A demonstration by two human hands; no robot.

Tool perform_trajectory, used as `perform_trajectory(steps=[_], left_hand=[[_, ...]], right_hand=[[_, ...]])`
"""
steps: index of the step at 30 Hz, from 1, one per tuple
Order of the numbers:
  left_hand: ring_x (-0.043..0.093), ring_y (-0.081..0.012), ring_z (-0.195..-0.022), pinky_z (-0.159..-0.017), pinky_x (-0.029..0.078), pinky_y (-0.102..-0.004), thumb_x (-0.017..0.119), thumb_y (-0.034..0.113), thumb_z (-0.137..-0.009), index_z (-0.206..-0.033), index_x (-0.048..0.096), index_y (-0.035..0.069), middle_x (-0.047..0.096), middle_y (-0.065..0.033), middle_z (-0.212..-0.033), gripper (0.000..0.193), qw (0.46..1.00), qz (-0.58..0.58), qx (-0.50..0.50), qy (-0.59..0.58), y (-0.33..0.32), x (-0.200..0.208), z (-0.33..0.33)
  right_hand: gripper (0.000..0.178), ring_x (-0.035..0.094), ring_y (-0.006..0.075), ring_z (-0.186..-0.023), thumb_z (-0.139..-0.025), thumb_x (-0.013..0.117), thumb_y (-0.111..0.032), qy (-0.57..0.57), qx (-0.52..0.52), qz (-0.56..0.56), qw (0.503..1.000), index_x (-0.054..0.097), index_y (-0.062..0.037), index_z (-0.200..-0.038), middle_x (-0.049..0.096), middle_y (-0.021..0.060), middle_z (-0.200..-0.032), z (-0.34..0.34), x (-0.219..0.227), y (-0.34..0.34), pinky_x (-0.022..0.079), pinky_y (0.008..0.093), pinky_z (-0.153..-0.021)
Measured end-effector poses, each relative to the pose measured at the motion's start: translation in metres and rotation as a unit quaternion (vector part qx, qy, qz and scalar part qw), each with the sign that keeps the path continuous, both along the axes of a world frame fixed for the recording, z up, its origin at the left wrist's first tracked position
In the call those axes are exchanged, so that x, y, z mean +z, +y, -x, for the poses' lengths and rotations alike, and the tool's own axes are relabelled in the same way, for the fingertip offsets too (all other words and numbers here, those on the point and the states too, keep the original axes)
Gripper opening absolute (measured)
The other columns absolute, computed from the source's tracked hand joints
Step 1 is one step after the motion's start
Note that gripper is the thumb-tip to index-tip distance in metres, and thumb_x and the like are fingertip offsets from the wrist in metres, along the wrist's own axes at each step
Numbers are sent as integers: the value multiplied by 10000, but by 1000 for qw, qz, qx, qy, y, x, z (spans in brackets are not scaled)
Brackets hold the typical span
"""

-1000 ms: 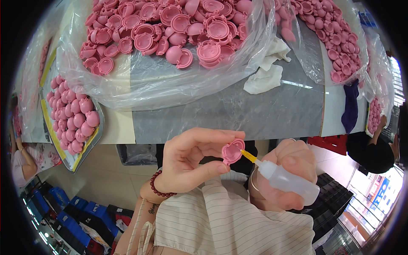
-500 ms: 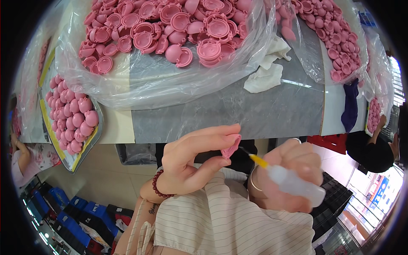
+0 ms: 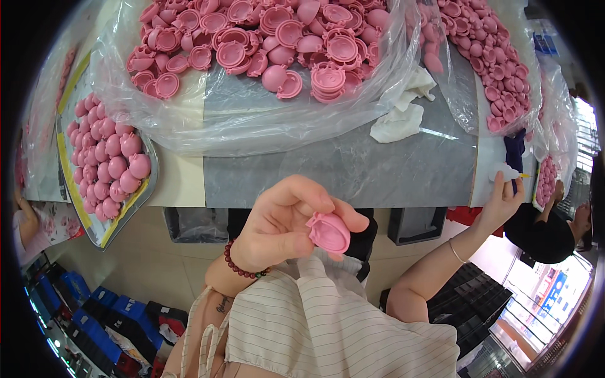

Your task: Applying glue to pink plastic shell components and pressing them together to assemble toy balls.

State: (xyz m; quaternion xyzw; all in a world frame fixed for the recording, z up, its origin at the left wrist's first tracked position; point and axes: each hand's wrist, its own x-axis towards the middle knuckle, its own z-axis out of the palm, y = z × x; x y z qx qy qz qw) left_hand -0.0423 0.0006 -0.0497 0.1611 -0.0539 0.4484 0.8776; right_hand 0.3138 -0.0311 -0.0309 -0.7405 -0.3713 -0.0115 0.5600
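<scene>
My left hand is closed around one small pink plastic case, pinched between thumb and fingers in front of my body. The case's hollow, ringed inside faces up. Out to the right, my right hand grips a whitish squeeze bottle with a yellow tip, over the table's right part beside a dark purple cloth. A large pile of pink cases, many of them open, lies on a clear plastic bag across the table. Rounded, closed-looking pink balls fill a tray at the left.
White crumpled tissue lies on the grey tabletop. Another bag of pink pieces stands at the far right. Below the table edge are grey bins and black crates. Other people sit at both sides.
My right hand has carried the squeeze bottle away from the case, out to the far right. My left hand has turned the case so that its hollow inside shows.
</scene>
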Motion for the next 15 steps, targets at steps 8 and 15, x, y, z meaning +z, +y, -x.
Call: perform_trajectory(steps=[8,15], left_hand=[[519,-222,-987,-850,417,-321,612,-14,-711,-1056,439,-13,487,-245,-1091,386,966,-72,125,216,1,13,2],[503,-238,-1012,-856,411,-330,617,-89,-660,-1043,455,-39,507,-219,-1072,418,913,-140,199,326,-6,21,7]], right_hand=[[443,479,170,-934,-685,672,-52,-217,-104,-72,968,436,25,-1051,499,109,-1009,30,29,21,413,264,-740],[400,450,174,-1021,-729,565,-126,-352,351,194,846,467,-53,-1110,450,99,-1156,40,46,136,381,291,-792]])
